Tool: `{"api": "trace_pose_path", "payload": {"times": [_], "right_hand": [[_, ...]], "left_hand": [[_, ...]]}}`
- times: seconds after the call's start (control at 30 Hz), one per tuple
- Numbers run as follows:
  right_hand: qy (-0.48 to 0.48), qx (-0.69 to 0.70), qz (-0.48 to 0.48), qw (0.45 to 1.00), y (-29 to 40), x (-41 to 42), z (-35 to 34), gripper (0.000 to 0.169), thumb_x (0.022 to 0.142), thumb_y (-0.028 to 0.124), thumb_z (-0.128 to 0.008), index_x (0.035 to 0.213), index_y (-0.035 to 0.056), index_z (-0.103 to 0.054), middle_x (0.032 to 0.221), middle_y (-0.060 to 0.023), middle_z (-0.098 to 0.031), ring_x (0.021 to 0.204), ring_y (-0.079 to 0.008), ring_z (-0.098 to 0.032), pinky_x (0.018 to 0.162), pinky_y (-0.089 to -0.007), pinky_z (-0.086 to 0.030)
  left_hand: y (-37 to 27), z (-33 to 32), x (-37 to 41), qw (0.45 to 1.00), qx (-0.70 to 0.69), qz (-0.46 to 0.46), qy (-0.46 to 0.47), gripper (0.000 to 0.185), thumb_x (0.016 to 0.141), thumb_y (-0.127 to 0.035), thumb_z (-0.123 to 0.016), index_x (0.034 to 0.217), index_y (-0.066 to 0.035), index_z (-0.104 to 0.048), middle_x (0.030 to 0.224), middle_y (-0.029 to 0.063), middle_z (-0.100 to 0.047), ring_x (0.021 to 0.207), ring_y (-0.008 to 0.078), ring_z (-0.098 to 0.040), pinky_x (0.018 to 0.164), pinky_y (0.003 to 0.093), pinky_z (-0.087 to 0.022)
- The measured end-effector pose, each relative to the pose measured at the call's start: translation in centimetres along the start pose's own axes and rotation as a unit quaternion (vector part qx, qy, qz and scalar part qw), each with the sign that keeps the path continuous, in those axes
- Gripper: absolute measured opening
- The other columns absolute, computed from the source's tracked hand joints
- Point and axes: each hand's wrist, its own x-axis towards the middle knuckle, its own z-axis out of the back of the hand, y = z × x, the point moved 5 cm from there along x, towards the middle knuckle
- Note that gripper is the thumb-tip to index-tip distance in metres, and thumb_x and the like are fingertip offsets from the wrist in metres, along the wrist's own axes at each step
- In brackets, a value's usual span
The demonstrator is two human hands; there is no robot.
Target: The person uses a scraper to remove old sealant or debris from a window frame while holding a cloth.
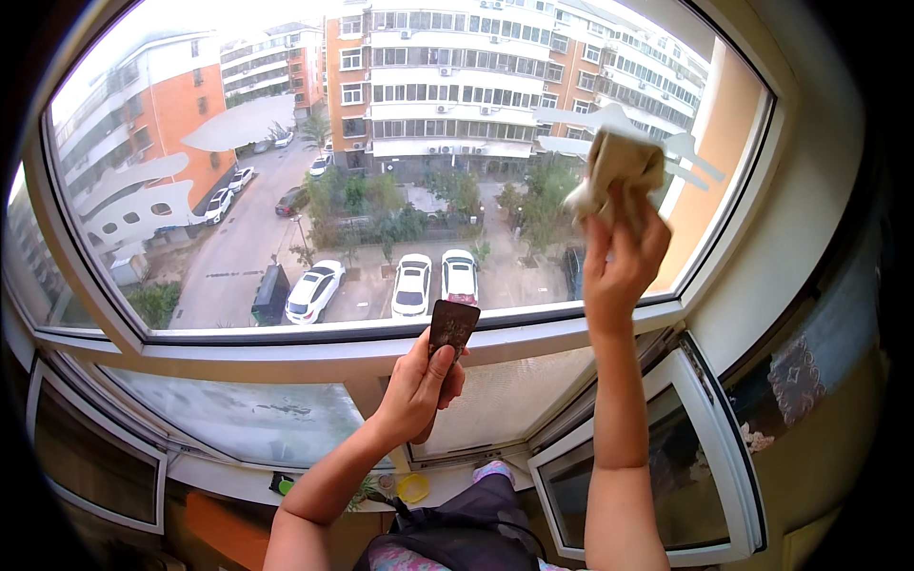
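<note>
A folded beige cloth (620,168) is gripped in my right hand (623,246), raised at the right side of a large window pane (400,214). The cloth is slightly blurred and overlaps pale stickers (696,160) on the glass. I cannot tell whether it touches the pane. Lower down, near the middle, my left hand (421,389) is closed around a flat, dark brown tool with a worn, blotchy face (454,325), perhaps a scraper. Its broad end points up in front of the window's bottom frame (285,350), and its lower end shows beneath my fingers.
An open window sash (735,492) juts inward at the lower right, another (153,492) at the lower left. On the sill (228,479) are a yellow dish (413,488), a small glass jar (385,484) and a green plant (363,492). One patterned-covered foot (494,470) rests there. Parked cars stand outside, below.
</note>
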Motion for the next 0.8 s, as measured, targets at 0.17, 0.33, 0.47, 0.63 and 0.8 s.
{"api": "trace_pose_path", "payload": {"times": [0.17, 0.33, 0.47, 0.63, 0.8], "right_hand": [[-0.024, -0.039, 0.071, 0.996, -1.0, 1.5, 0.1, 0.033, 0.095, 0.033, -0.066, 0.116, 0.0088, -0.074, 0.119, -0.0138, -0.061, 0.111, -0.0302, -0.056, 0.096, -0.0426, -0.046], [-0.097, -0.008, 0.03, 0.995, -1.1, 8.6, -0.4, 0.03, 0.094, 0.029, -0.068, 0.116, 0.009, -0.074, 0.118, -0.0124, -0.061, 0.108, -0.0297, -0.058, 0.092, -0.041, -0.048], [-0.034, 0.022, 0.016, 0.999, 0.6, 0.7, -0.4, 0.032, 0.094, 0.029, -0.069, 0.12, 0.0113, -0.073, 0.12, -0.0101, -0.06, 0.111, -0.0272, -0.056, 0.094, -0.0408, -0.047], [-0.025, -0.003, 0.037, 0.999, 0.3, 2.4, 0.4, 0.032, 0.094, 0.029, -0.068, 0.121, 0.0124, -0.073, 0.117, -0.0095, -0.061, 0.107, -0.0266, -0.057, 0.093, -0.0387, -0.047], [-0.064, 0.138, -0.092, 0.984, 1.5, 1.5, -1.2, 0.036, 0.092, 0.034, -0.07, 0.121, 0.013, -0.072, 0.125, -0.0115, -0.057, 0.113, -0.0295, -0.053, 0.093, -0.0431, -0.046]], "left_hand": [[-0.8, -0.6, 0.3, 0.999, -0.022, 0.019, 0.023, 0.03, 0.109, -0.03, -0.041, 0.115, -0.002, -0.051, 0.071, 0.0011, -0.052, 0.055, 0.0065, -0.046, 0.049, 0.0222, -0.036], [-1.0, -0.5, 0.1, 0.997, -0.062, 0.033, 0.035, 0.03, 0.109, -0.03, -0.042, 0.114, -0.002, -0.051, 0.071, 0.0025, -0.053, 0.054, 0.0078, -0.048, 0.051, 0.0229, -0.041], [-1.2, -0.1, -0.4, 0.994, -0.098, 0.029, 0.035, 0.03, 0.109, -0.029, -0.042, 0.115, -0.002, -0.052, 0.073, 0.0047, -0.057, 0.054, 0.0091, -0.052, 0.052, 0.0235, -0.044], [-1.4, -0.5, -0.3, 0.994, -0.103, 0.028, 0.038, 0.028, 0.109, -0.024, -0.044, 0.119, 0.0, -0.053, 0.083, 0.0062, -0.061, 0.056, 0.009, -0.054, 0.054, 0.0228, -0.045], [-1.1, -0.9, -0.1, 0.997, 0.049, -0.056, -0.017, 0.017, 0.101, -0.004, -0.054, 0.114, 0.001, -0.064, 0.088, 0.0052, -0.061, 0.059, 0.0107, -0.056, 0.056, 0.0254, -0.046]]}}
